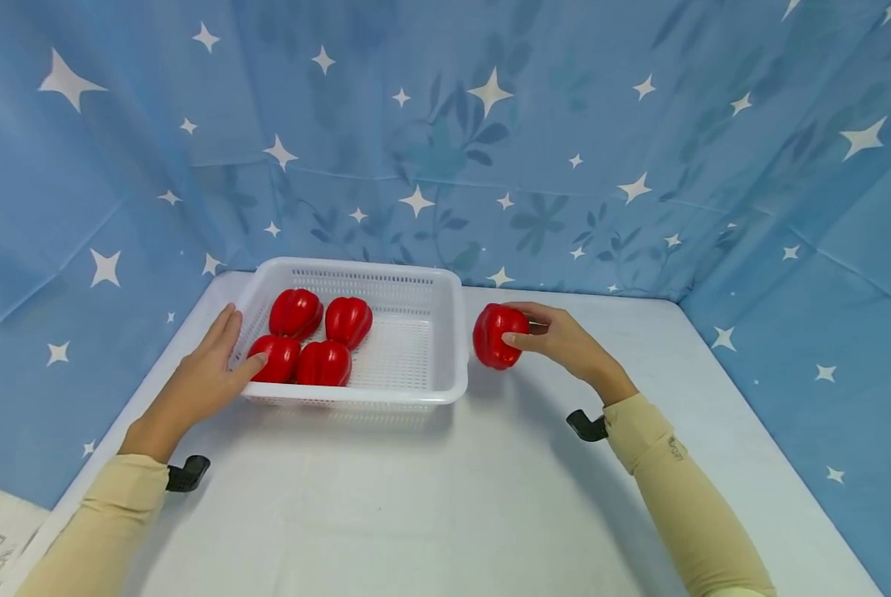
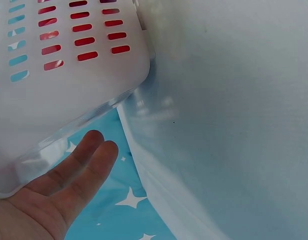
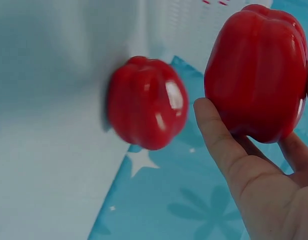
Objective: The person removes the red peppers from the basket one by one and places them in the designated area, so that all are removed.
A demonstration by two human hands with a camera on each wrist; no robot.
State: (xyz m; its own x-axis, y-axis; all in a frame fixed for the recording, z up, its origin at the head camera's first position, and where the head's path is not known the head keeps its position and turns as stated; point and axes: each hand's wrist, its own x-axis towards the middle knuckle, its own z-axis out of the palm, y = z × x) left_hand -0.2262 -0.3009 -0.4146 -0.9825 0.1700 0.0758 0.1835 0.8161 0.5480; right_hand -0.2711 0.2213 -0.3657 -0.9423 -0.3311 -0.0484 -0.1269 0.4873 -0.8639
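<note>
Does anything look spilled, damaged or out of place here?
Nothing stands out. Four red peppers sit inside the white basket, the right hand holds a fifth pepper, and a sixth pepper lies outside; no spill or damage shows.

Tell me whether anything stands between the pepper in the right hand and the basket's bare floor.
The basket's right rim stands between the red pepper in the right hand and that floor; nothing else visible does. Whether the pepper clears it, I cannot tell.

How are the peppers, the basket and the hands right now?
Basket: upright, partly filled
Four peppers: lying in the basket
Fifth pepper: gripped, off the table
Sixth pepper: resting on the table, not gripped
Left hand: fingers straight, at the basket's side
Right hand: gripping the fifth pepper
</note>
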